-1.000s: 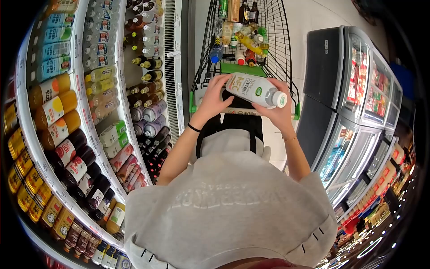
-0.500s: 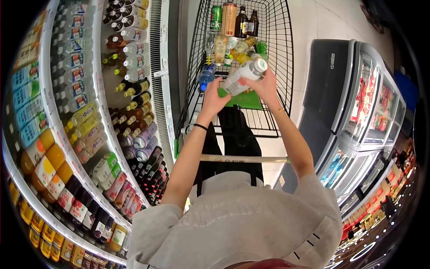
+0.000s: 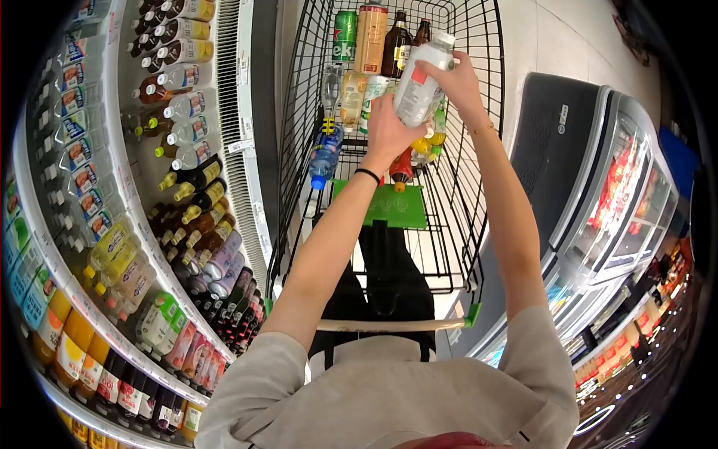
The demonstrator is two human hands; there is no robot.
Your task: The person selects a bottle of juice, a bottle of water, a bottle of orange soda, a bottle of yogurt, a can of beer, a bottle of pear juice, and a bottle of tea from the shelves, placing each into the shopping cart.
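Note:
Between my two hands is a white bottle (image 3: 420,91) with a pale cap, tilted over the shopping cart (image 3: 490,112). My left hand (image 3: 390,133) is closed around its lower part. The fingers of my right hand (image 3: 458,81) grip its upper side near the cap. Behind it in the cart stand a green can (image 3: 345,36), a tall tan container (image 3: 371,39) and brown bottles (image 3: 396,46). A blue-capped bottle (image 3: 326,153) lies at the cart's left side. Below the held bottle, a red bottle (image 3: 401,168) reaches toward the green seat panel (image 3: 396,208).
Shelves of drink bottles (image 3: 191,108) line the left side, with juice bottles (image 3: 75,344) lower down. A dark freezer cabinet (image 3: 546,142) with glass doors stands to the right of the cart. The cart's handle bar (image 3: 389,325) crosses close to my body.
Both hands have carried the white bottle farther over the cart, and it now points more upright. The camera view has shifted; the red bottle and more of the green panel now show.

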